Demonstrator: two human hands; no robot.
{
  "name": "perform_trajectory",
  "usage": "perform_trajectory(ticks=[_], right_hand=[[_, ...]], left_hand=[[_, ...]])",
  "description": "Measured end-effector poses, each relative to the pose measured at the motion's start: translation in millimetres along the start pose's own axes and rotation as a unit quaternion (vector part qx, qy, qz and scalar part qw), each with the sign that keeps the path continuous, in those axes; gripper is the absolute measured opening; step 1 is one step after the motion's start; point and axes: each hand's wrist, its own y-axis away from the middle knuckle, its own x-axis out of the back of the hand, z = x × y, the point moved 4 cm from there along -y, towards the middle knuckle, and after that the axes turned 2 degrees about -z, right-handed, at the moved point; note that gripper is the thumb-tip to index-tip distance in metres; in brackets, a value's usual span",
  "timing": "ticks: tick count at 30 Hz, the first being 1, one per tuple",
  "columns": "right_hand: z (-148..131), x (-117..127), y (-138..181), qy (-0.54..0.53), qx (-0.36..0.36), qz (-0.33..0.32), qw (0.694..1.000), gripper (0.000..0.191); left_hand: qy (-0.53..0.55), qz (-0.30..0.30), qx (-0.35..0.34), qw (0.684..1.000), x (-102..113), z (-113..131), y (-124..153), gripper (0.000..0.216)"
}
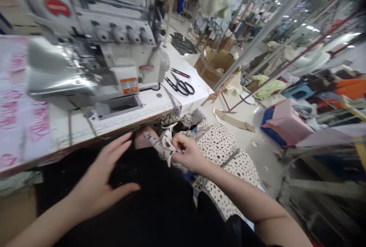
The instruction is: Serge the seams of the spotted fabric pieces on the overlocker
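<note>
My right hand (187, 151) pinches the edge of a cream fabric piece with dark spots (166, 143), just beyond my lap. Part of that piece trails to the left over my knee. Over my black-clad lap hovers my left hand (110, 176), fingers spread and thumb apart, holding nothing. More spotted fabric (219, 142) hangs in a heap below and right of my right hand. Ahead stands a white sewing machine (126, 48) with several thread tension knobs and a shiny metal guard (57, 71) at its left.
Black-handled scissors (183, 87) and a small dark red tool (180, 73) lie on the white table (197, 83). Printed papers (17, 106) are at the left. A cardboard box (211, 64), slanted metal poles (251, 45) and a pink bin (291, 119) stand to the right.
</note>
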Motion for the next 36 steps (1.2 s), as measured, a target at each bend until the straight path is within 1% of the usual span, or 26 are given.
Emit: perform_trajectory(ticks=[1, 2, 3, 5, 6, 7, 9, 10, 12, 15, 17, 19, 20, 22, 24, 26, 28, 31, 34, 36], right_hand=[[-18, -9, -5, -0.092, 0.015, 0.000, 0.996, 0.019], [-33, -17, -9, -0.173, 0.026, -0.009, 0.985, 0.020], [-45, -24, -12, -0.231, 0.029, -0.028, 0.972, 0.021], [-58, -33, -19, -0.314, 0.011, -0.072, 0.947, 0.024], [-61, -37, -22, -0.348, -0.005, -0.093, 0.933, 0.026], [-61, -40, -25, -0.378, -0.026, -0.112, 0.919, 0.029], [-59, -47, -31, -0.426, -0.073, -0.149, 0.889, 0.037], [-57, -51, -33, -0.444, -0.097, -0.161, 0.876, 0.041], [-51, -61, -34, -0.465, -0.147, -0.174, 0.855, 0.048], [-39, -77, -31, -0.471, -0.209, -0.199, 0.834, 0.046], [-29, -85, -29, -0.462, -0.236, -0.221, 0.826, 0.042], [-17, -84, -29, -0.447, -0.245, -0.220, 0.832, 0.041], [-12, -81, -30, -0.433, -0.240, -0.209, 0.843, 0.040], [-5, -67, -34, -0.389, -0.212, -0.171, 0.880, 0.036], [-2, -50, -39, -0.332, -0.173, -0.130, 0.918, 0.032], [0, -33, -45, -0.293, -0.145, -0.099, 0.940, 0.031], [1, -21, -51, -0.282, -0.138, -0.082, 0.946, 0.031], [1, -8, -59, -0.277, -0.140, -0.061, 0.949, 0.030], [-3, -1, -64, -0.259, -0.130, -0.048, 0.956, 0.032], [-7, 0, -67, -0.245, -0.131, -0.056, 0.959, 0.033]], left_hand=[[0.008, -0.010, 0.000, 1.000, -5, 4, -7, 0.084], [0.020, -0.031, 0.003, 0.999, -9, 7, -13, 0.085], [0.035, -0.056, 0.017, 0.998, -10, 9, -17, 0.075], [0.050, -0.096, 0.048, 0.993, -8, 9, -19, 0.046], [0.048, -0.105, 0.058, 0.992, -4, 8, -16, 0.037], [0.046, -0.108, 0.063, 0.991, -1, 6, -11, 0.033], [0.045, -0.089, 0.058, 0.993, 2, 0, 1, 0.044], [0.045, -0.082, 0.049, 0.994, 0, -3, 7, 0.050], [0.031, -0.063, 0.023, 0.997, -9, -12, 19, 0.052], [-0.007, -0.003, -0.008, 1.000, -28, -26, 32, 0.049], [-0.005, 0.023, -0.003, 1.000, -39, -39, 40, 0.052], [0.015, 0.028, 0.021, 0.999, -49, -53, 48, 0.057], [0.026, 0.027, 0.041, 0.998, -52, -61, 52, 0.058], [0.043, 0.030, 0.091, 0.994, -56, -77, 59, 0.059], [0.042, 0.037, 0.138, 0.989, -55, -92, 66, 0.053], [0.033, 0.032, 0.172, 0.984, -53, -106, 72, 0.047], [0.029, 0.011, 0.197, 0.980, -52, -117, 76, 0.045], [0.043, -0.029, 0.218, 0.975, -57, -130, 81, 0.054], [0.060, -0.063, 0.223, 0.971, -72, -139, 83, 0.064], [0.070, -0.072, 0.235, 0.967, -87, -148, 82, 0.063]])
